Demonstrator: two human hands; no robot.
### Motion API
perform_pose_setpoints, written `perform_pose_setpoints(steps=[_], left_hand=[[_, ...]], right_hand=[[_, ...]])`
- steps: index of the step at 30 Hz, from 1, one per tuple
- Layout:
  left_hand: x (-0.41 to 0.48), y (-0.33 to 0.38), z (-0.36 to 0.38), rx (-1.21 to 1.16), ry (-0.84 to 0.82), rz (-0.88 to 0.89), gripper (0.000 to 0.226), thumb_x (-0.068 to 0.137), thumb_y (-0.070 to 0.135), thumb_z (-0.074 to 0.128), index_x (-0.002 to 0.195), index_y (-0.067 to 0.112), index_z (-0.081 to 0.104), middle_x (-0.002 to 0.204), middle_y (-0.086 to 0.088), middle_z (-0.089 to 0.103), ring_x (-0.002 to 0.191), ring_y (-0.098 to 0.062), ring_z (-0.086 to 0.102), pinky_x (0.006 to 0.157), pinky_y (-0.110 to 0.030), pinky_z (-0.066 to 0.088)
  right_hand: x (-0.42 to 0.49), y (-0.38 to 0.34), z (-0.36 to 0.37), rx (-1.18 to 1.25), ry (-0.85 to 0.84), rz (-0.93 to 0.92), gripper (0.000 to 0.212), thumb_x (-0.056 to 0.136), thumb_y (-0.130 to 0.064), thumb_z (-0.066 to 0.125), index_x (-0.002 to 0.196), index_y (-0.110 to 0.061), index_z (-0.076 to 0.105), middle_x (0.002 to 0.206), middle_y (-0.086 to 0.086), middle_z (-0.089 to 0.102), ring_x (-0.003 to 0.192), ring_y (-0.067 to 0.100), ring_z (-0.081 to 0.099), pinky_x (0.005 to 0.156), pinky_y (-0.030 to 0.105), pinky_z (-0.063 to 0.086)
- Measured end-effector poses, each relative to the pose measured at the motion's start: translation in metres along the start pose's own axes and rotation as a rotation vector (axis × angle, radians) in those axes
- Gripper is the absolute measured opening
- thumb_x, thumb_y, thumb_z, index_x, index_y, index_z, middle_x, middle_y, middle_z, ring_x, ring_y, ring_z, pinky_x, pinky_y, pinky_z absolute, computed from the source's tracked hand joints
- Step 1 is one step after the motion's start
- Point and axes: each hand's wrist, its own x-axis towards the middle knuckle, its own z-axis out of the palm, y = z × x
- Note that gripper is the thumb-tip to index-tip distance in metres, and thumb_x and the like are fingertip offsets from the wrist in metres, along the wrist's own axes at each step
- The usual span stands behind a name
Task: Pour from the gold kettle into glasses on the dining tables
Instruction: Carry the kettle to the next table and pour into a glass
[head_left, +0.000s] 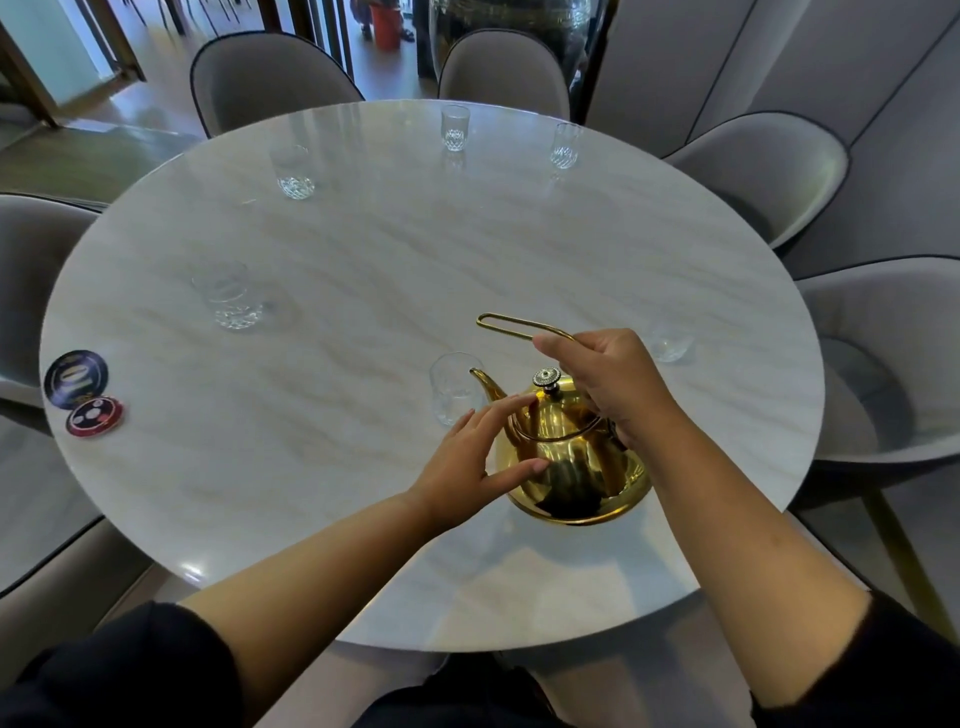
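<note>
The right hand (608, 384) is curled round the thin wire handle (519, 325) of the kettle (571, 467), gripping it above the lid, with the handle's loop sticking out to the left past the thumb. The left hand (467, 457) is open, fingers straight and spread: the fingertips touch the lid edge near the knob (546, 376) and the thumb lies against the kettle's round side. The kettle is at the near side of the table (363, 260), its spout (483, 382) pointing left and reaching the rim of a glass (454, 389) just beside it. A second glass (670, 343) stands just behind the right hand. Four more glasses (228, 296) (293, 169) (455, 127) (565, 145) stand round the far half of the table. Two round discs (76, 379) lie at the left edge, and chairs (270, 78) ring the table.
</note>
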Motion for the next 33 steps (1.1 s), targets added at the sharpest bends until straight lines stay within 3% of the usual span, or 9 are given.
perform_pose_setpoints(steps=[3, 6, 11, 19, 24, 29, 31, 33], left_hand=[[0.003, -0.001, 0.000, -0.038, 0.011, -0.020, 0.064, 0.081, 0.048, 0.063, 0.136, 0.041, 0.031, 0.135, 0.014, 0.042, 0.132, -0.016, 0.039, 0.109, -0.047, 0.035], [0.007, -0.002, 0.000, -0.058, 0.013, -0.041, 0.066, 0.080, 0.050, 0.063, 0.137, 0.040, 0.032, 0.140, 0.011, 0.043, 0.133, -0.015, 0.038, 0.108, -0.045, 0.036], [0.013, -0.002, 0.002, -0.082, 0.013, -0.080, 0.070, 0.077, 0.060, 0.061, 0.137, 0.041, 0.033, 0.141, 0.008, 0.045, 0.133, -0.012, 0.039, 0.108, -0.043, 0.038], [0.024, 0.005, 0.001, -0.119, -0.002, -0.116, 0.071, 0.076, 0.058, 0.060, 0.138, 0.036, 0.033, 0.143, 0.006, 0.044, 0.133, -0.012, 0.039, 0.108, -0.042, 0.038], [0.029, 0.008, 0.001, -0.129, -0.006, -0.131, 0.068, 0.078, 0.055, 0.061, 0.138, 0.036, 0.033, 0.143, 0.007, 0.044, 0.133, -0.010, 0.038, 0.108, -0.038, 0.037], [0.030, 0.011, 0.002, -0.134, 0.018, -0.135, 0.065, 0.079, 0.051, 0.061, 0.136, 0.039, 0.033, 0.143, 0.007, 0.043, 0.130, -0.005, 0.038, 0.104, -0.028, 0.035], [0.028, 0.011, 0.004, -0.145, 0.030, -0.130, 0.064, 0.080, 0.050, 0.061, 0.136, 0.040, 0.032, 0.143, 0.008, 0.043, 0.127, -0.001, 0.037, 0.104, -0.026, 0.035], [0.026, 0.010, 0.006, -0.156, 0.040, -0.129, 0.065, 0.079, 0.051, 0.062, 0.136, 0.040, 0.033, 0.142, 0.010, 0.043, 0.127, 0.000, 0.037, 0.104, -0.025, 0.035]], right_hand=[[0.007, -0.001, 0.001, -0.036, -0.016, -0.005, 0.043, 0.085, -0.038, 0.066, 0.061, -0.005, 0.051, 0.046, -0.004, 0.031, 0.030, 0.003, 0.028, 0.055, 0.027, 0.032], [0.014, -0.001, 0.002, -0.071, -0.033, -0.003, 0.058, 0.085, -0.041, 0.065, 0.086, 0.017, 0.058, 0.052, 0.001, 0.031, 0.033, 0.004, 0.025, 0.053, 0.029, 0.030], [0.025, -0.002, -0.001, -0.086, -0.063, 0.001, 0.062, 0.084, -0.042, 0.065, 0.090, 0.019, 0.057, 0.051, 0.000, 0.030, 0.033, 0.004, 0.024, 0.048, 0.026, 0.027], [0.036, -0.010, -0.007, -0.118, -0.085, 0.034, 0.058, 0.085, -0.040, 0.065, 0.103, 0.015, 0.061, 0.048, -0.002, 0.032, 0.029, 0.002, 0.028, 0.061, 0.033, 0.037], [0.041, -0.016, -0.010, -0.150, -0.107, 0.047, 0.056, 0.086, -0.040, 0.063, 0.104, 0.013, 0.063, 0.047, -0.002, 0.033, 0.034, 0.002, 0.031, 0.073, 0.042, 0.052], [0.046, -0.016, -0.011, -0.169, -0.138, 0.031, 0.062, 0.086, -0.041, 0.062, 0.109, 0.016, 0.058, 0.052, 0.002, 0.033, 0.044, 0.011, 0.030, 0.062, 0.036, 0.041], [0.048, -0.015, -0.010, -0.188, -0.148, 0.024, 0.062, 0.086, -0.043, 0.062, 0.105, 0.016, 0.060, 0.051, 0.002, 0.032, 0.047, 0.014, 0.033, 0.068, 0.044, 0.050], [0.051, -0.013, -0.009, -0.203, -0.160, 0.020, 0.060, 0.085, -0.044, 0.062, 0.089, 0.016, 0.061, 0.051, 0.002, 0.033, 0.045, 0.014, 0.032, 0.068, 0.042, 0.049]])
